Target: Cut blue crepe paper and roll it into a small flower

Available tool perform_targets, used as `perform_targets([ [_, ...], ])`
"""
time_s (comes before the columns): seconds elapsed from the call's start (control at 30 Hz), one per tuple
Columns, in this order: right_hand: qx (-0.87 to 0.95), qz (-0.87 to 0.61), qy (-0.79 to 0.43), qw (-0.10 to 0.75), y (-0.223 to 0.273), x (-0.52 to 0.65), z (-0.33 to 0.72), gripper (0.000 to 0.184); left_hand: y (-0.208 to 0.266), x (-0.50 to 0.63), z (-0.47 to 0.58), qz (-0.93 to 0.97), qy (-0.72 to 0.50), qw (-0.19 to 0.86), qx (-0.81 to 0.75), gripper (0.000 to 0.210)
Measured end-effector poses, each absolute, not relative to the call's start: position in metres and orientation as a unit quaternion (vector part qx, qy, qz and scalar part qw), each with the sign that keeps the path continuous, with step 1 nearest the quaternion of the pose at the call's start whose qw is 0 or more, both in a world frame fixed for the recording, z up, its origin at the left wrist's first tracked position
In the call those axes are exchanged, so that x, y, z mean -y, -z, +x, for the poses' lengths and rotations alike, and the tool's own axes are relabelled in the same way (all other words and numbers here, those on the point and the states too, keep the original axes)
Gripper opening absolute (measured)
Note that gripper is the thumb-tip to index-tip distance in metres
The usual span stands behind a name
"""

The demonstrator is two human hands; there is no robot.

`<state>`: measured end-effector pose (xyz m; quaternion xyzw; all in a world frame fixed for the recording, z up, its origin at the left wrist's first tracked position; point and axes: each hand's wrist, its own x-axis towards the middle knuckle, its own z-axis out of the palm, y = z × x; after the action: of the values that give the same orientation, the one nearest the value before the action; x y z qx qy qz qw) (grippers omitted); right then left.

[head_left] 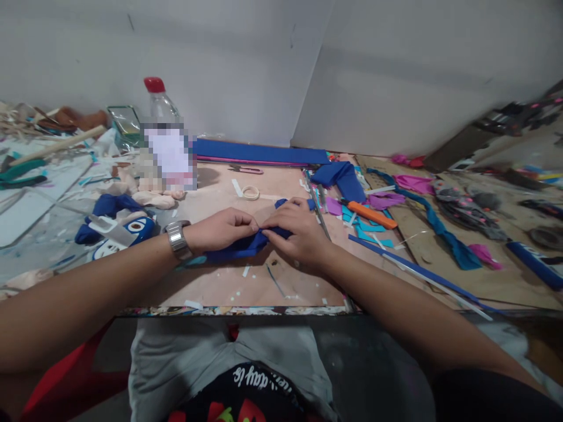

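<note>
Both hands meet over a piece of blue fabric (240,249) at the middle of the table. My left hand (224,230), with a metal watch on its wrist, pinches the cloth between thumb and fingers. Facing it, my right hand (301,235) has its thumb and bent fingers closed on the same cloth. Part of the fabric is hidden under the fingers, and a bit of it shows beyond the right knuckles. Just past the hands lies a cream-coloured ring, like a roll of narrow tape (250,193).
A red-capped bottle (155,85) stands back left. Long blue strips (264,153) lie along the wall. To the right are an orange cutter (372,215), folded blue fabric (341,179) and coloured scraps. Small snips (246,170) lie behind, and a blue-and-white tool (141,228) is left.
</note>
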<state>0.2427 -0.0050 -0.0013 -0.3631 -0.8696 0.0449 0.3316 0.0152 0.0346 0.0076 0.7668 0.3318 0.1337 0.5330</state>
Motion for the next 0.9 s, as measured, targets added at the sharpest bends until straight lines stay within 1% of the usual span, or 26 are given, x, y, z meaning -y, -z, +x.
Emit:
perform_targets([
  [0.1, 0.87, -0.376, -0.057, 0.313, 0.001, 0.005, 0.242, 0.009, -0.006, -0.032, 0.016, 0.806, -0.153, 0.472, -0.323, 0.036],
  [0.27, 0.865, -0.397, -0.062, 0.302, 0.003, 0.005, 0.242, 0.007, -0.008, -0.023, 0.017, 0.861, -0.18, 0.338, -0.336, 0.029],
  [0.47, 0.856, -0.414, -0.073, 0.301, 0.007, 0.005, 0.242, 0.009, -0.006, -0.018, 0.02, 0.912, -0.142, 0.146, -0.356, 0.029],
  [0.57, 0.857, -0.412, -0.077, 0.298, 0.007, 0.005, 0.242, 0.009, -0.003, -0.018, 0.02, 0.924, -0.119, 0.103, -0.348, 0.03],
  [0.73, 0.867, -0.412, -0.078, 0.268, 0.006, 0.005, 0.241, 0.007, -0.002, -0.017, 0.02, 0.939, -0.09, 0.035, -0.33, 0.032],
  [0.9, 0.869, -0.425, -0.089, 0.239, 0.004, 0.007, 0.238, 0.008, -0.001, -0.018, 0.02, 0.948, -0.112, -0.009, -0.297, 0.034],
])
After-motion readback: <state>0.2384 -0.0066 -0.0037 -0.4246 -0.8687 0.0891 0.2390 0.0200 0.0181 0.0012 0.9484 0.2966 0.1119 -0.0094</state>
